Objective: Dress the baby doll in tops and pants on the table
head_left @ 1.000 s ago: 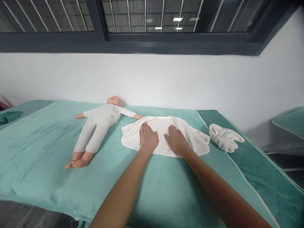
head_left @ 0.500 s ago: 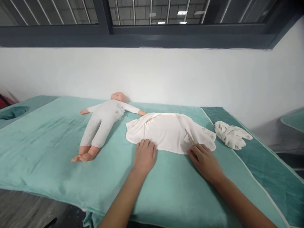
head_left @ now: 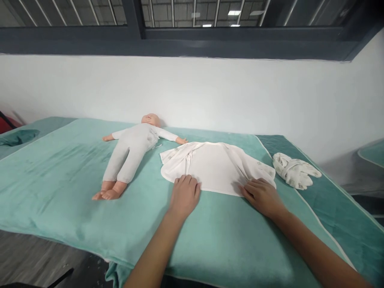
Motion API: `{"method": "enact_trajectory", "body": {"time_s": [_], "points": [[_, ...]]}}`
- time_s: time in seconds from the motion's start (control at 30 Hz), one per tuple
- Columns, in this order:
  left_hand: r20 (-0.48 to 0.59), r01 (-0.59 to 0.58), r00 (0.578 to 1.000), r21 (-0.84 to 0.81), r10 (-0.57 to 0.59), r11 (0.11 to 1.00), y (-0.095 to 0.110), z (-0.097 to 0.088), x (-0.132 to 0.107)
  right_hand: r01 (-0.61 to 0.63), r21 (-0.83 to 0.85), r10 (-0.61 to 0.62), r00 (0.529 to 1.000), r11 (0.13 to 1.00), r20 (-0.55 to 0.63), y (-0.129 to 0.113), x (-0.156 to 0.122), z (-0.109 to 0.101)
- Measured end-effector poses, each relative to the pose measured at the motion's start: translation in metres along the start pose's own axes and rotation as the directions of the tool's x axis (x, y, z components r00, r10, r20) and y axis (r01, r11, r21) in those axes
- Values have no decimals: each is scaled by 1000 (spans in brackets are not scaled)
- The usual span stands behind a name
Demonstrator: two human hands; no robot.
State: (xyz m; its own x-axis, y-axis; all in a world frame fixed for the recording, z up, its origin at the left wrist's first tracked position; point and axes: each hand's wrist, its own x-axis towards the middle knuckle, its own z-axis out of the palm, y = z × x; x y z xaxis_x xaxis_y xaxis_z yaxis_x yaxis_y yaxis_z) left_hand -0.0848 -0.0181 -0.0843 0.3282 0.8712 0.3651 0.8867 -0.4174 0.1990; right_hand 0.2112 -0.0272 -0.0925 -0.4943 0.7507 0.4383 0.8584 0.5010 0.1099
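A white baby shirt (head_left: 217, 166) with small prints near its sleeve ends lies spread out on the bed. At the left part of its near hem, my left hand (head_left: 185, 196) has its fingers curled down and closed on the cloth. My right hand (head_left: 261, 196) grips the same hem farther right, where creases run away from the fingertips. The thumb of the left hand and the cloth under both palms are hidden. Left of the shirt, a baby doll (head_left: 130, 150) in a white bodysuit lies on its back, one hand close to the shirt's far edge.
A bundled white printed cloth (head_left: 295, 171) rests to the right on a darker green strip. The green sheet (head_left: 69, 176) covers the bed up to the white wall (head_left: 192, 96). Above the wall is a dark window frame (head_left: 240, 46) with metal bars behind it.
My right hand has moved slightly right with the hem, and the shirt's right side lies a little more spread. The view has shifted slightly. The doll and the bundle stay put.
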Motion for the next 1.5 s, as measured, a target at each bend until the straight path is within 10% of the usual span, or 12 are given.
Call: {"method": "enact_trajectory", "body": {"time_s": [0.43,0.7,1.03,1.3,1.5], "points": [[-77,-7,997,-111,-2,994,-5,5,0,-148,-45,146,988,988,-41,-27,40,-13],[-240,42,962,-342,-131,939,-10,6,0,-351,284,332,937,893,112,-57,141,54],[-193,584,761,-212,-619,784,-95,1,37,-422,119,368,873,899,319,-64,163,91],[-45,551,776,-436,-629,711,-126,8,71,-420,103,367,870,902,330,-64,164,90],[-219,370,752,-641,-622,673,-142,14,85,-419,92,371,870,903,324,-64,164,91]]}}
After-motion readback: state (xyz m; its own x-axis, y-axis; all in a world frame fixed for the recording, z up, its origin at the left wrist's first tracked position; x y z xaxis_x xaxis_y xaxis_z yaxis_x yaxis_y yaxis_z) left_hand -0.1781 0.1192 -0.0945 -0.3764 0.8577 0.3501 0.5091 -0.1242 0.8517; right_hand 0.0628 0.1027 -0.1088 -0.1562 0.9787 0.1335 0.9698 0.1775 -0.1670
